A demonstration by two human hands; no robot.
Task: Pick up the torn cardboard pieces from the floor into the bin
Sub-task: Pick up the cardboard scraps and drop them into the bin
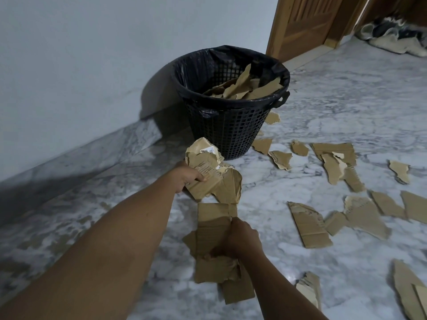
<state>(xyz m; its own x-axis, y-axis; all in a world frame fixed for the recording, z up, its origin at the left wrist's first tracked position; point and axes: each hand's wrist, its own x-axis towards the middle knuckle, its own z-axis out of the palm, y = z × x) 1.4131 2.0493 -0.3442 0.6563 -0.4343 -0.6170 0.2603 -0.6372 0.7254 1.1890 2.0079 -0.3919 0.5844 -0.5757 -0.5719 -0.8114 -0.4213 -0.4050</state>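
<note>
While many torn cardboard pieces (308, 225) are lying scattered on the grey-white marble floor (323, 100), a person is gathering others in both hands. The left hand (190, 175) is reaching forward and gripping a ragged bundle of cardboard (215, 179), fingers curled round its edge and thumb on top. The bundle is sitting just in front of the foot of the bin. The right hand (241, 239), nearer the camera, is curling round a second handful (212, 227) of larger flat pieces, some of them resting on the floor beneath it. Holding a stack in each hand is probably letting the person carry many pieces to the bin at once rather than singly.

One black mesh waste bin (227, 135), lined with a black plastic bag (231, 54), is standing against the pale wall (69, 54), close to the mess, likely to keep each trip short. Inside it, about five or six cardboard scraps (242, 86) are showing. Roughly fifteen loose pieces are lying to the right of the hands, though overlaps are making an exact count impossible. One wooden door (300, 26) is standing behind the bin, and a black-and-white furry heap (392, 35), not identifiable, is lying beyond it.
</note>
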